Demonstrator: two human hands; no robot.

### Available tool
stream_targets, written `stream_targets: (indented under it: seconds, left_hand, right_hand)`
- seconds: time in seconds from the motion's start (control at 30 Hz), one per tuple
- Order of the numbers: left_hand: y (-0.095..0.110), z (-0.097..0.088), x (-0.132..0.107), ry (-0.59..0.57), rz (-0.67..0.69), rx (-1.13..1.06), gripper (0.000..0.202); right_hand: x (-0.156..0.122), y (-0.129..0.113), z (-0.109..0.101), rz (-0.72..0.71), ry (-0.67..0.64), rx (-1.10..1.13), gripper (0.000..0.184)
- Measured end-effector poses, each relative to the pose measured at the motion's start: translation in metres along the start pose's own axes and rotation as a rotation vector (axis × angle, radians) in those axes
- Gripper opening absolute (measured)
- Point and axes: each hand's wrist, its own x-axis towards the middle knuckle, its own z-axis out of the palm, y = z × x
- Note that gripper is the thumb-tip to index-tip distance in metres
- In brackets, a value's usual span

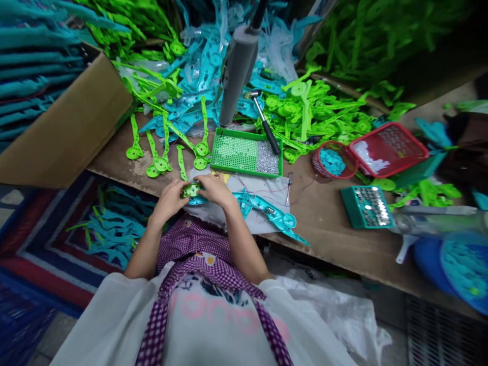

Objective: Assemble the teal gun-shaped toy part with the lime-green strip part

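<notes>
My left hand (170, 199) and my right hand (214, 188) are closed together around a small round green plastic part (191, 190) that sits on a teal disc at the near edge of the wooden bench (328, 223). A long teal plastic piece (267, 208) with thin wires lies just right of my right hand on a white sheet (267, 188). Behind my hands stands a green tray (246, 152) holding small metal screws.
A grey powered screwdriver (238, 66) hangs above the tray, with a hammer (263, 119) beside it. Green and teal plastic parts are piled at the back. A cardboard box (64, 132) stands left. Red baskets (385, 147) and a teal tray of round metal pieces (368, 206) sit right.
</notes>
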Motion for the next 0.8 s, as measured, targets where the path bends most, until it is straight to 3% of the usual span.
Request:
stream_targets:
  seconds: [0.1,0.2,0.33,0.4,0.47,0.5,0.6,0.67,0.73,0.8]
  left_hand:
    - [-0.004,-0.001,0.000,-0.018,0.006,-0.008,0.040]
    - [-0.004,-0.005,-0.003,-0.018,0.064,0.053,0.038]
    - [-0.001,-0.007,-0.011,0.057,0.128,0.110,0.039]
    - [0.001,-0.004,-0.012,0.092,0.156,0.124,0.035]
    - [0.004,-0.002,-0.009,0.062,0.177,0.141,0.030]
    - [0.005,-0.001,-0.007,0.025,0.178,0.158,0.029]
    - [0.009,-0.005,0.003,-0.080,0.154,0.235,0.027]
    - [0.011,-0.009,0.008,-0.119,0.143,0.286,0.025]
    - [0.011,-0.011,0.009,-0.129,0.163,0.302,0.023]
    - [0.012,-0.012,0.004,-0.072,0.189,0.298,0.021]
  right_hand:
    - [0.000,-0.003,0.001,0.038,-0.020,-0.029,0.034]
    - [-0.024,-0.005,-0.006,-0.003,0.115,0.029,0.032]
    - [-0.085,0.005,-0.035,-0.144,0.559,0.359,0.022]
    - [-0.108,0.015,-0.049,-0.030,0.869,0.402,0.016]
    - [-0.117,0.026,-0.052,0.081,1.041,0.341,0.016]
    - [-0.118,0.030,-0.049,0.096,1.036,0.294,0.017]
    - [-0.115,0.031,-0.025,-0.009,0.787,0.202,0.018]
    - [-0.117,0.026,-0.007,-0.041,0.703,0.217,0.018]
    - [-0.124,0.028,0.004,0.033,0.785,0.263,0.019]
    - [-0.138,0.041,0.004,0.182,0.959,0.304,0.021]
